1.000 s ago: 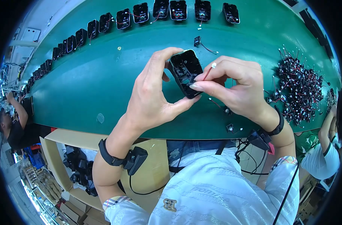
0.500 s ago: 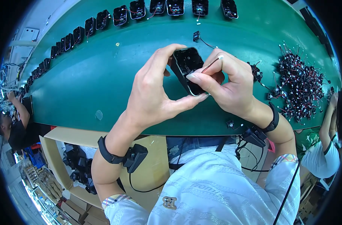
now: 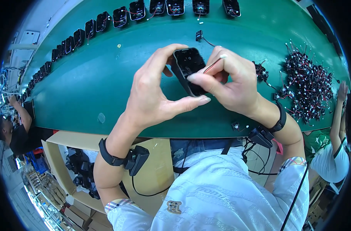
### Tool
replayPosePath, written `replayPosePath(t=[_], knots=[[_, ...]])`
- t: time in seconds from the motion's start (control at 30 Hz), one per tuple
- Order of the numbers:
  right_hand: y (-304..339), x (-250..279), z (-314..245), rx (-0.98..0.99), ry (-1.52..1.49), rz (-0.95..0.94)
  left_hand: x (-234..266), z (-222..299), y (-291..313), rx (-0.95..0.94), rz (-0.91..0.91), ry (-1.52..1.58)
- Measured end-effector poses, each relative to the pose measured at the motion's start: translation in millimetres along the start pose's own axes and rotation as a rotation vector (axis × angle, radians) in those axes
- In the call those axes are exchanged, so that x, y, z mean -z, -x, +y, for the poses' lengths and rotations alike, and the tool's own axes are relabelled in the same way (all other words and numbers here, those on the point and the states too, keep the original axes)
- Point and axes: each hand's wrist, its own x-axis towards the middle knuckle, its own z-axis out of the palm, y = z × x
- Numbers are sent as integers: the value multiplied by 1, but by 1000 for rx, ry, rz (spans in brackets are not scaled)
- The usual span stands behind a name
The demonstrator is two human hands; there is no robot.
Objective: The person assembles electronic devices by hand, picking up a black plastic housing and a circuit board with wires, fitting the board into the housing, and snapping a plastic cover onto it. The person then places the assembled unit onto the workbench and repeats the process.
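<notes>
A black, open-topped rectangular housing (image 3: 188, 63) is tilted in my left hand (image 3: 150, 90), whose thumb and fingers grip its opposite sides. My right hand (image 3: 233, 81) is closed in a pinch, with its thumb tip pressed into the lower part of the housing's hollow. A thin red-and-black wire lead (image 3: 213, 66) with a white plug at its end sticks up out of that pinch; whatever it is attached to is hidden by the fingers. Beyond my right hand, a small black wired part (image 3: 199, 35) lies on the green table (image 3: 75, 100).
Similar black housings (image 3: 120, 17) stand in a curved row along the far and left side, some trailing wires. At the right is a heap of small wired parts (image 3: 308, 81). An open carton (image 3: 79, 140) with black pieces sits below the table edge. People (image 3: 17, 131) work at both sides.
Both hands and the housing have shifted slightly to the left. My right thumb still presses at the housing's lower part, and the wire lead stays in the pinch.
</notes>
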Motion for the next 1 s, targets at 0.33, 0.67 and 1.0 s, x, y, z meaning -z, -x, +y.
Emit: replayPosePath(t=[0.33,0.67,1.0], knots=[[-5,8,-5,-143,-70,-230,0,-8,7,-109,45,-43],[-15,29,-16,-204,-208,-527,-1,-2,13,-249,-29,-4],[-4,17,-27,-111,-95,-217,8,2,11,-246,123,-6]])
